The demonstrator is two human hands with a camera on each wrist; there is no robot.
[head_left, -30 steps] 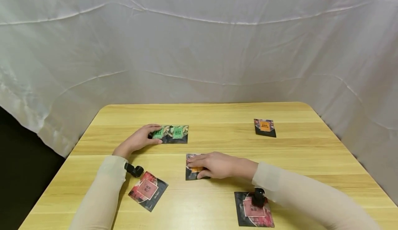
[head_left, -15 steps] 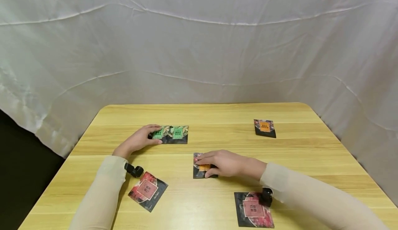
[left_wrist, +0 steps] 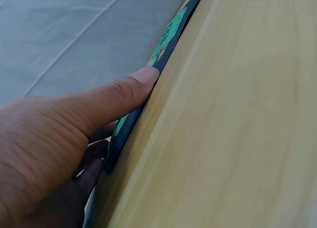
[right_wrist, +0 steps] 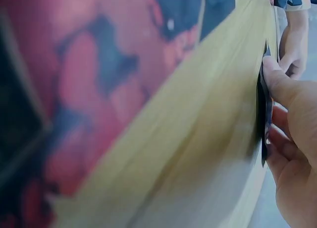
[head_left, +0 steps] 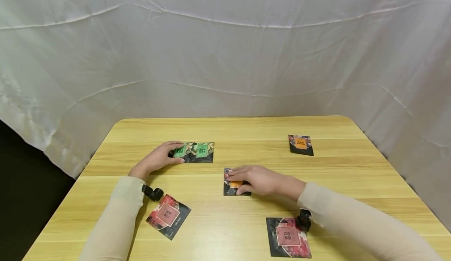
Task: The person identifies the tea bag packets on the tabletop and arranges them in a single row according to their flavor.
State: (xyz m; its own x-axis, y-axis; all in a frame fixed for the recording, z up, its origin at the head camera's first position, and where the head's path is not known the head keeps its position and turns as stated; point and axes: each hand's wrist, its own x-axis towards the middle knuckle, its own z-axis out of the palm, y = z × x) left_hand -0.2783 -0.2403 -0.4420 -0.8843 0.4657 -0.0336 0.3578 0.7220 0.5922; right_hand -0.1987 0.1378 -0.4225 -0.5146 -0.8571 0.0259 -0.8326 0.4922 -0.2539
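Observation:
Two green-labelled sachets [head_left: 202,154] lie side by side at the table's back left. My left hand [head_left: 159,158] rests on the left one, fingers stretched over it and thumb along its near edge, as the left wrist view also shows at the thumb [left_wrist: 121,96]. Near the table's middle, my right hand [head_left: 262,180] holds an orange-labelled sachet [head_left: 230,191] from above. In the right wrist view, thumb and fingers grip this dark sachet [right_wrist: 262,106] by its edges, close over the wood. The hand hides its right part in the head view.
A pink-labelled sachet [head_left: 169,216] lies askew beside the left forearm. Another pink-labelled sachet [head_left: 287,239] is partly under the right wrist's camera. A second orange-labelled sachet [head_left: 301,145] lies at the back right. A pale curtain [head_left: 225,57] hangs behind the wooden table [head_left: 218,237].
My right hand has carried the orange-labelled sachet to the right and slightly toward the back of the table. The left hand and the other sachets have kept their places.

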